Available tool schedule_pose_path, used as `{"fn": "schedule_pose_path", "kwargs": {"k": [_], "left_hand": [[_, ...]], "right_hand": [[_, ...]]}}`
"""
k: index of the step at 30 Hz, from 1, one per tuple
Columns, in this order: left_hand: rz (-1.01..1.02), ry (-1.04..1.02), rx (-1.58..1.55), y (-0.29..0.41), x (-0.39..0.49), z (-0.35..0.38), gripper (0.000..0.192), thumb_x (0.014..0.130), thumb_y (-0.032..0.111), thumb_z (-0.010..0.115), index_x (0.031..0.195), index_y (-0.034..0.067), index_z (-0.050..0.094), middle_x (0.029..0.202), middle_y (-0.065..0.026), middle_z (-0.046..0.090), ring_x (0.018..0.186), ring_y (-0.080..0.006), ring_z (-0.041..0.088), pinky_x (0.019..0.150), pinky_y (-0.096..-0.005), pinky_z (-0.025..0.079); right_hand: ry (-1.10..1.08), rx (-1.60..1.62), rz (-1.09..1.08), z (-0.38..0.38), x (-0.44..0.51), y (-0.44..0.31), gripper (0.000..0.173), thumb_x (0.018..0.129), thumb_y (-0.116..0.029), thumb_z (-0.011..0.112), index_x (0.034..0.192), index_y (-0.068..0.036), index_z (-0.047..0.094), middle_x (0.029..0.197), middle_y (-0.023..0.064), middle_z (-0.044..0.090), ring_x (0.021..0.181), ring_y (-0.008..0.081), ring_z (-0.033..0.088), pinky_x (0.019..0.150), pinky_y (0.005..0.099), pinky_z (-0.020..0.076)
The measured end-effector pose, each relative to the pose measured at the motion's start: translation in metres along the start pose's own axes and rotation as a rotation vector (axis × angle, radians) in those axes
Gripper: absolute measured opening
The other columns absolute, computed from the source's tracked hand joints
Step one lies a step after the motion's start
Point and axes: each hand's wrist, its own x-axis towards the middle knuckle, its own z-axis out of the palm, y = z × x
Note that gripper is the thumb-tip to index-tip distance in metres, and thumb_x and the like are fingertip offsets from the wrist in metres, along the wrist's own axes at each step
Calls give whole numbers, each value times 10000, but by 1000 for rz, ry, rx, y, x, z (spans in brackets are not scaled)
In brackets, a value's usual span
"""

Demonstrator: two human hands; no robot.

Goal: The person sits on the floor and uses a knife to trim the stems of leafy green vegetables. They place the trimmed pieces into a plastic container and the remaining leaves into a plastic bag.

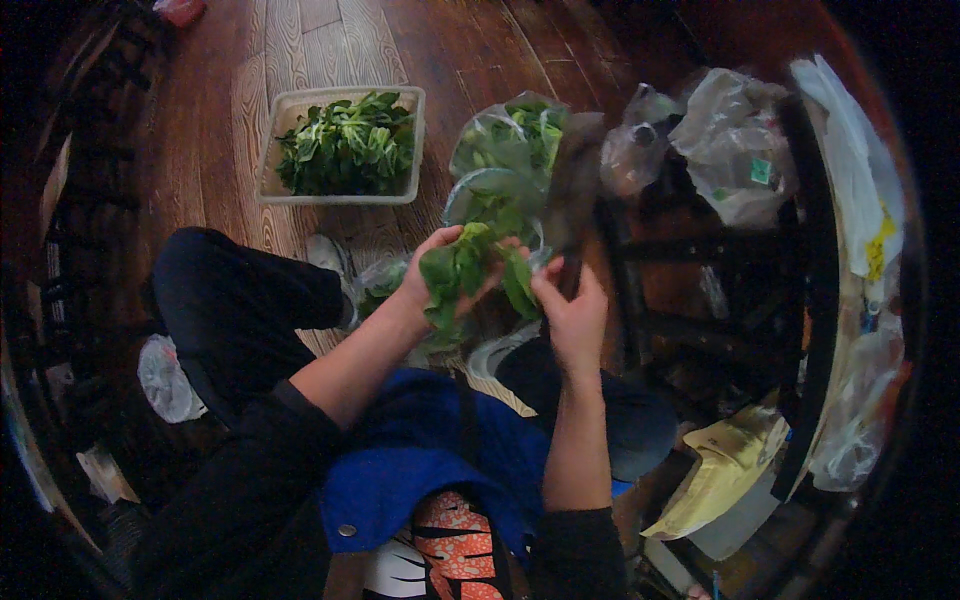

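Observation:
A bunch of leafy green vegetable (457,274) is in my left hand (415,286), its leaves drooping over the palm and hiding part of the fingers. Close on its right side, my right hand (576,315) has thumb and forefinger drawn near each other at the edge of a hanging leaf (519,283). Blur hides whether they pinch it. Just beyond both hands stands a round, pale-rimmed container (459,192) with green leaves in it. Behind that, a clear plastic bag (480,142) holds more greens.
A rectangular white plastic basket (341,199) heaped with leafy greens (349,146) sits on the wood floor (199,157). Another bag of greens (381,289) lies by my shoe (324,253). Plastic bags (739,150) and a dark-framed rack (697,251) stand at right.

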Motion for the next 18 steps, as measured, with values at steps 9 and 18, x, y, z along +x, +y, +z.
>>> {"fn": "schedule_pose_path", "kwargs": {"k": [9, 18], "left_hand": [[-68, -18, 9, 13, 0, 5, 633, 1033, 336, 326, 1458, -131, 374, 1463, -293, 491, 1382, -440, 470, 1141, -514, 454], [-3, 34, -38, 5, 0, 12, 603, 1045, 303, 284, 1447, -138, 371, 1414, -313, 525, 1348, -444, 505, 1147, -548, 432]], "right_hand": [[-16, 206, -11, 1, 0, 1, 362, 842, -97, 790, 1118, -26, 566, 1094, 108, 696, 999, 187, 655, 898, 341, 523], [27, -72, -149, 11, -3, 6, 358, 853, -70, 765, 1152, 2, 582, 1134, 104, 691, 1017, 199, 659, 915, 346, 513]]}}
